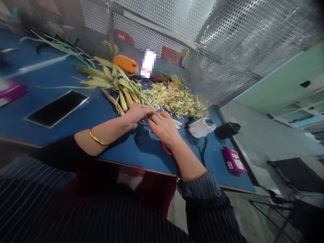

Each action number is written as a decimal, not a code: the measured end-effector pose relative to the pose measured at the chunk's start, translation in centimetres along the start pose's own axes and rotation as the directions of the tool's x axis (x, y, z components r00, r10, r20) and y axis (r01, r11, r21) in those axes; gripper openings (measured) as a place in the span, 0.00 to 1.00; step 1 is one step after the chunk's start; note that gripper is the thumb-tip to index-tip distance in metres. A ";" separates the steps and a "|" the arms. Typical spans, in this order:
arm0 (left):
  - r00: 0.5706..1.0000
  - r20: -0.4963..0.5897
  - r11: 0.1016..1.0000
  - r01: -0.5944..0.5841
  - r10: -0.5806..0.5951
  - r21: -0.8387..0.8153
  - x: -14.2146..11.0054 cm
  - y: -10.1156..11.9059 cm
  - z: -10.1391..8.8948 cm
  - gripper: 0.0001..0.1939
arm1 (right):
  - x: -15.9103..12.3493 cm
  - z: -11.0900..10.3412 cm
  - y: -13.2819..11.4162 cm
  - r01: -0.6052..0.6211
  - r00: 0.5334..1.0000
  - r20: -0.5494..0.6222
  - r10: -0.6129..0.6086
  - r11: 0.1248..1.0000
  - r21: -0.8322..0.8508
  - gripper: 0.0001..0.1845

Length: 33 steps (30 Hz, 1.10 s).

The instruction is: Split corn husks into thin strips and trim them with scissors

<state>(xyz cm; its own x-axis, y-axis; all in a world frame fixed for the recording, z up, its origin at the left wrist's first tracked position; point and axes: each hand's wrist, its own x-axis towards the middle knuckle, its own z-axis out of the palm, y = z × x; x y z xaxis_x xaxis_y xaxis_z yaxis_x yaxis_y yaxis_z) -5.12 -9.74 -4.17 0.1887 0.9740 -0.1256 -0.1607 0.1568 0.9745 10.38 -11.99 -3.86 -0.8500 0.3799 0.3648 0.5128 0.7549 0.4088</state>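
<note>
Two bare hands meet above the blue counter (pixel 152 158), fingertips close together: the left hand (pixel 136 115) and the right hand (pixel 163 127) both have their grip pinched on a thin greenish husk strip (pixel 158 112), partly hidden by the fingers. That strip is near the counter's middle, just in front of a bundle of long dry husks (pixel 124 89) and a heap of pale shredded scraps (pixel 174 99). A gold bangle (pixel 97 138) circles the left forearm; a red loop (pixel 166 148) shows beside the right wrist. Farther left lies a dark phone (pixel 57 108), screen up. Behind the husks sit an orange packet (pixel 126 64) and a bright, blurred-out screen (pixel 148 63). To the right — beyond the right hand — are a white spool (pixel 202 127), a black roll (pixel 227 130) and a purple packet (pixel 234 160) near the edge.
</note>
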 end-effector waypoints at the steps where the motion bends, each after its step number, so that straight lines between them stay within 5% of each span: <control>1: 1.000 0.015 1.000 0.005 -0.005 0.008 0.0 0.1 0.0 0.14 | 0.0 0.2 0.0 -0.025 1.000 -0.008 0.025 1.000 0.011 0.14; 8: 0.990 0.136 0.994 -0.061 0.048 0.091 -0.4 1.5 -0.4 0.12 | -0.6 0.3 0.1 -0.281 0.937 -0.095 0.336 0.887 0.365 0.11; 20: 1.000 -0.001 0.997 -0.007 0.007 0.072 -0.3 1.8 -0.4 0.05 | -0.2 -0.9 -1.0 -0.005 0.979 -0.182 0.087 0.912 0.411 0.12; 23: 1.000 0.006 0.998 -0.018 0.017 0.055 -0.4 2.0 -0.5 0.05 | -0.5 -1.1 -0.4 -0.179 0.940 -0.203 0.274 0.903 0.390 0.16; 27: 0.996 0.089 0.999 0.014 -0.017 0.039 -0.4 2.0 -0.6 0.07 | -0.9 -0.9 0.8 -0.521 0.763 -0.206 0.612 0.772 0.365 0.13; 33: 0.995 0.068 0.996 0.076 -0.078 0.039 -0.7 2.1 -0.2 0.12 | -0.9 0.1 1.1 -0.527 0.795 -0.050 0.604 0.730 0.434 0.10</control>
<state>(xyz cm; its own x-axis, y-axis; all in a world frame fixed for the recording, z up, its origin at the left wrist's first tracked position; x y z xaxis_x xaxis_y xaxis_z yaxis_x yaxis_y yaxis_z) -5.83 -10.09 -2.05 0.2660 0.9453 -0.1886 -0.1077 0.2236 0.9687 11.71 -11.44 -3.81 -0.3599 0.7313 0.5794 0.7707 0.5830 -0.2571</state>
